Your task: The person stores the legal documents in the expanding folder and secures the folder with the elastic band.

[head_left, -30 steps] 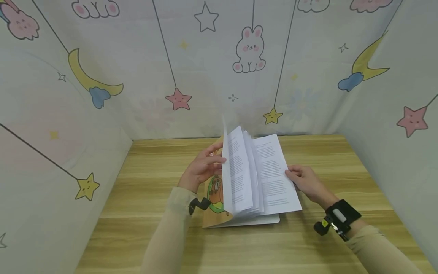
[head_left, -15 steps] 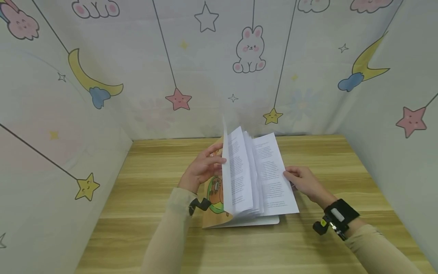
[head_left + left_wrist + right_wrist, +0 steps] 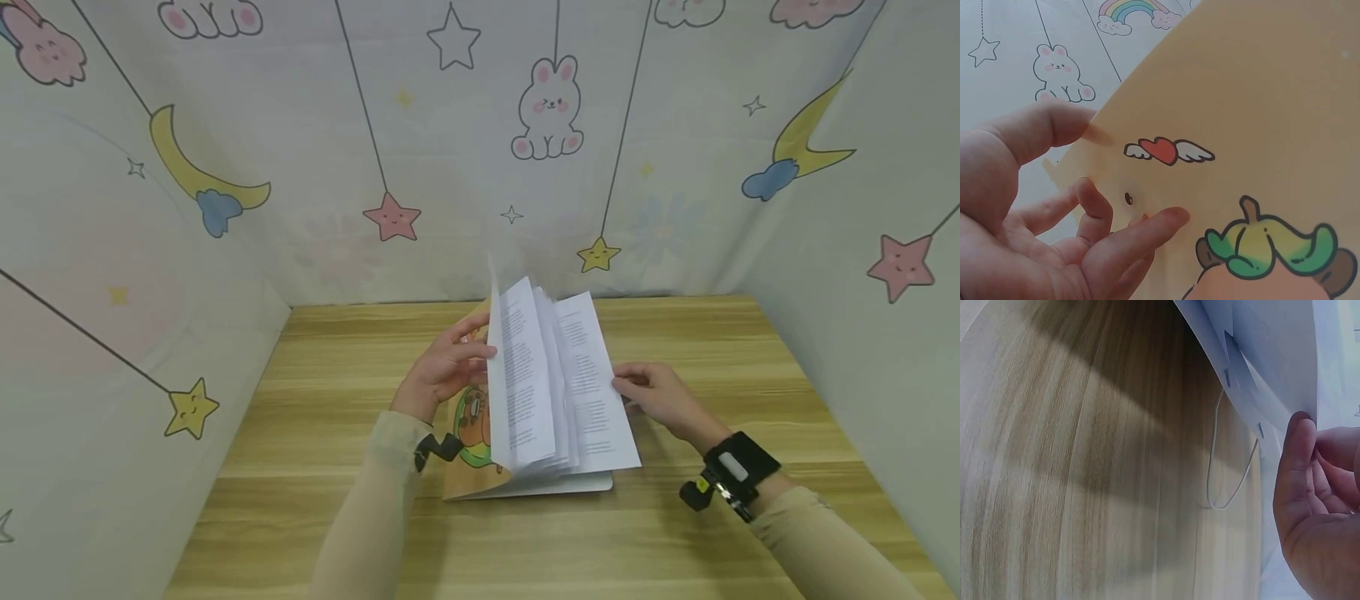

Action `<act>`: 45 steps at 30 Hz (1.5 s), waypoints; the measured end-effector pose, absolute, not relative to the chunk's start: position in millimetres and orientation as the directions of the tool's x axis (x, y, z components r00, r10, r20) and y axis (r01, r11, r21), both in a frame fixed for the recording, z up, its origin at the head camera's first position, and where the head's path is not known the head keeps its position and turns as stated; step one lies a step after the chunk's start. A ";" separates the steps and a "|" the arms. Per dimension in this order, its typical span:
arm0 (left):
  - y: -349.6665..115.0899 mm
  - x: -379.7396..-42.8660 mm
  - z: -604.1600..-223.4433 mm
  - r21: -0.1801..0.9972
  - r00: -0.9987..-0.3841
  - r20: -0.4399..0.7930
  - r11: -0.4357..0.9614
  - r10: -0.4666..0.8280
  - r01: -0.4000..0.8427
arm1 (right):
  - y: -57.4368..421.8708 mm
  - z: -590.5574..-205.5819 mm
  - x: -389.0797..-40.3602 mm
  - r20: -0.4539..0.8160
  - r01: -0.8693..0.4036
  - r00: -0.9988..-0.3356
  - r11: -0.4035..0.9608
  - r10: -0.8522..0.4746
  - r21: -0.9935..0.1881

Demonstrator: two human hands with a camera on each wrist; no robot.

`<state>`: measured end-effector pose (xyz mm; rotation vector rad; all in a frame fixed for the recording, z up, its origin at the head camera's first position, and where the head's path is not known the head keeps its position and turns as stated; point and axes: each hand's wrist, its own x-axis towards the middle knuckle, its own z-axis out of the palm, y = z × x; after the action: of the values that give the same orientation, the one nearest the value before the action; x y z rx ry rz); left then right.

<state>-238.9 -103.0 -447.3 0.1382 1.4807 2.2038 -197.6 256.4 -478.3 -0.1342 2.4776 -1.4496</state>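
A tan folder with a cartoon animal on its cover stands partly open in the head view, white inside. My left hand holds the raised front cover by its edge, as the left wrist view also shows, with fingers against the outer face beside a winged heart. Several printed sheets fan out inside. My right hand pinches the right edge of a printed sheet between thumb and fingers; in the right wrist view the thumb lies against the lifted paper.
The folder rests on a wood-grain table. A thin white cord loop hangs below the papers in the right wrist view. White cloth walls with printed stars and rabbits enclose the back and sides.
My right hand has moved a little left, and the pinched sheet's right edge has come left with it, closer to the folder. The left hand and the cover stay in place.
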 end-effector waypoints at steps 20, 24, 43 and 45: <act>-101.3 -239.8 -447.5 0.895 -0.876 -0.178 -0.297 0.447 -0.334 | 243.1 -485.3 -201.0 -0.139 0.019 -0.961 0.448 -0.237 -0.894; -100.8 -239.6 -446.6 0.893 -0.874 -0.179 -0.297 0.452 -0.337 | 239.7 -488.5 -202.7 -0.136 0.015 -0.960 0.438 -0.245 -0.899; -98.3 -240.7 -446.9 0.893 -0.875 -0.181 -0.298 0.449 -0.338 | 229.5 -489.8 -201.9 -0.177 0.061 -0.946 0.386 -0.272 -0.921; -98.1 -240.6 -447.1 0.891 -0.875 -0.183 -0.300 0.448 -0.340 | 228.9 -490.0 -202.0 -0.185 0.070 -0.944 0.381 -0.274 -0.922</act>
<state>-240.6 -98.1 -447.1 0.1371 1.4702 2.1967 -202.0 228.9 -490.0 -0.1791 2.3373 -1.5831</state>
